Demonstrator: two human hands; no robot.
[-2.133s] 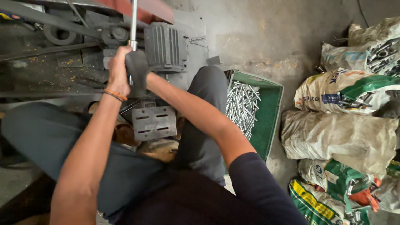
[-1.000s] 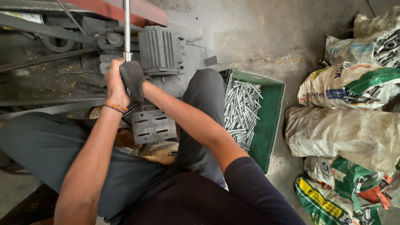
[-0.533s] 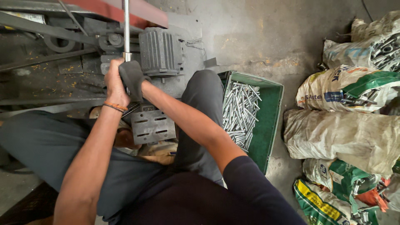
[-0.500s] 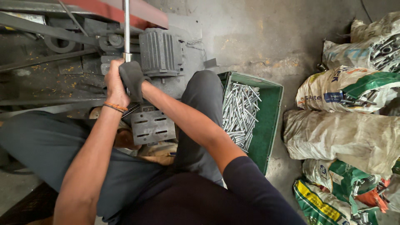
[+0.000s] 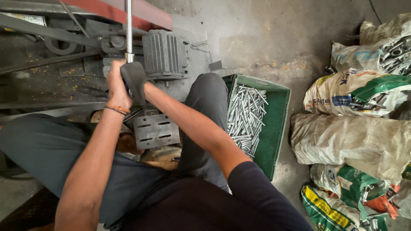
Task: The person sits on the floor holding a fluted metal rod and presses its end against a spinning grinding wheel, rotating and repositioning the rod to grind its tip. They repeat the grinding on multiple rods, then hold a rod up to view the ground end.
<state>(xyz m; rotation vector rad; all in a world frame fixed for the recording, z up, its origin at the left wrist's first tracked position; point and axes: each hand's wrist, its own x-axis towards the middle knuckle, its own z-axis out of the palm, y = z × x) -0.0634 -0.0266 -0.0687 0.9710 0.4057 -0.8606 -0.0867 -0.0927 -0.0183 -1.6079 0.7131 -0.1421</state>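
Observation:
A steel lever (image 5: 127, 25) with a dark grip (image 5: 133, 79) stands upright in front of me. My left hand (image 5: 115, 85) is wrapped around the left side of the grip, an orange band on its wrist. My right hand (image 5: 143, 87) reaches in from the right and holds the same grip, mostly hidden behind it. Just below the hands sits a grey slotted metal plate (image 5: 155, 130) between my knees. Behind the lever is a ribbed grey motor (image 5: 165, 53) on the machine.
A green crate (image 5: 278, 115) holding several long shiny bolts stands by my right knee. Filled sacks (image 5: 355, 137) pile up along the right side, some showing metal parts. A dark belt and red frame (image 5: 141, 10) run across the top left. The concrete floor is stained.
The hands and the lever grip have come down and toward me slightly since two seconds ago; over the last half second they hold nearly still.

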